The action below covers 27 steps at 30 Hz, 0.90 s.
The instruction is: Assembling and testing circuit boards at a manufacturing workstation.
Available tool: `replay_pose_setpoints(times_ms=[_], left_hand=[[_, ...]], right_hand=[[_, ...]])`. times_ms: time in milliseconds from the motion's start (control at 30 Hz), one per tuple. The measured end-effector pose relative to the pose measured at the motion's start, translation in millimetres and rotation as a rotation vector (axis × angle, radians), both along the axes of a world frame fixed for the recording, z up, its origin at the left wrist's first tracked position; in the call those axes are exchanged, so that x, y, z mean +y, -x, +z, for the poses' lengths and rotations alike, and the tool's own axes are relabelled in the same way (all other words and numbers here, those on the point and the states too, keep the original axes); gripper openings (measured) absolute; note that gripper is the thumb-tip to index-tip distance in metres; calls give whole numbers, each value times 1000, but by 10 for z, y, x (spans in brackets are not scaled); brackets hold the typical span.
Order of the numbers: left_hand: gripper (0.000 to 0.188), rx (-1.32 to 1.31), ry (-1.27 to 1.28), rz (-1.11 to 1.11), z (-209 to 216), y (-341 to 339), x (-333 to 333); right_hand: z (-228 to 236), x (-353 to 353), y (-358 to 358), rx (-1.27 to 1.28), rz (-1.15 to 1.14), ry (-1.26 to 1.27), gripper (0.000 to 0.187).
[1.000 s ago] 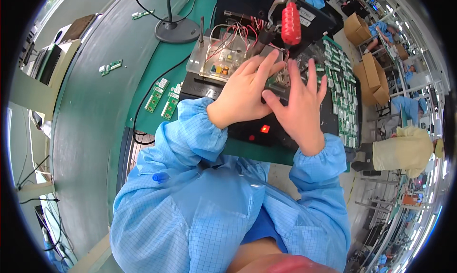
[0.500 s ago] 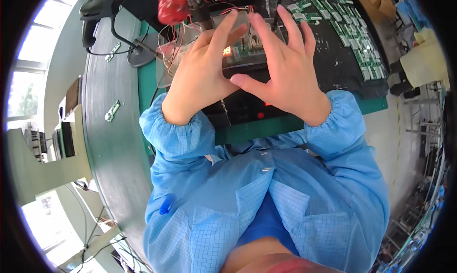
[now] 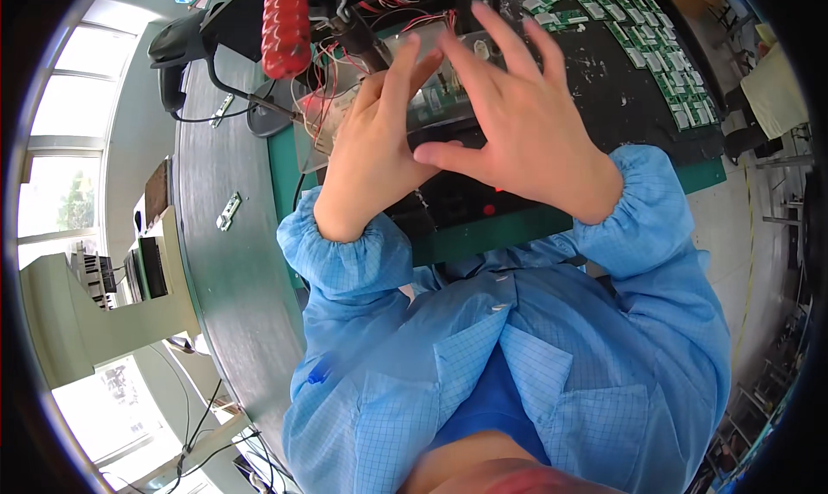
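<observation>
My left hand (image 3: 366, 162) and my right hand (image 3: 533, 136) are raised over a wired test fixture, both with fingers spread and nothing visible in them. My right thumb reaches across to the left hand's edge; whether they touch, I cannot tell. Between the hands a clear plate and a green circuit board (image 3: 438, 103) of the fixture show in part. A red ribbed handle (image 3: 286, 30) on a metal lever stands just beyond my left hand. Thin red and white wires (image 3: 326, 89) run beside that hand. My palms hide much of the fixture.
Rows of green circuit boards (image 3: 660, 59) lie on the black surface at the far right. Two loose boards, one of them a small board (image 3: 228, 211), lie on the bench (image 3: 228, 278) at left. A black handheld scanner (image 3: 177, 54) on a stand is at the far left.
The view has shifted slightly, so most things sit further right. Against them the red handle shows lower and further left. Lit orange digits between my hands no longer show. Both hands stay spread.
</observation>
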<state>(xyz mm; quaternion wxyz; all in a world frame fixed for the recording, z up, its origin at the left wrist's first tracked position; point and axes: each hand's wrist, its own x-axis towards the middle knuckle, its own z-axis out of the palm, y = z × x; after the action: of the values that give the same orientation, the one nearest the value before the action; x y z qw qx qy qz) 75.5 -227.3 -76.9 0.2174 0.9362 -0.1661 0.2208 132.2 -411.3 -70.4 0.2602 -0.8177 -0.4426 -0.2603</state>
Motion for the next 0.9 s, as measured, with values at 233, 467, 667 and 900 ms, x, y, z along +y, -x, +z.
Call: replay_pose_setpoints(times_ms=[233, 467, 667, 900], left_hand=[[103, 31, 1, 7, -5, -5, -17], [103, 48, 29, 2, -9, -6, -26], [104, 103, -20, 69, 8, 38, -53], [103, 72, 77, -8, 13, 49, -32]], right_hand=[[24, -11, -45, -16, -31, 51, 90], [-130, 15, -62, 6, 11, -47, 86], [-141, 3, -22, 24, 10, -34, 82], [-77, -94, -117, -28, -34, -239, 81]])
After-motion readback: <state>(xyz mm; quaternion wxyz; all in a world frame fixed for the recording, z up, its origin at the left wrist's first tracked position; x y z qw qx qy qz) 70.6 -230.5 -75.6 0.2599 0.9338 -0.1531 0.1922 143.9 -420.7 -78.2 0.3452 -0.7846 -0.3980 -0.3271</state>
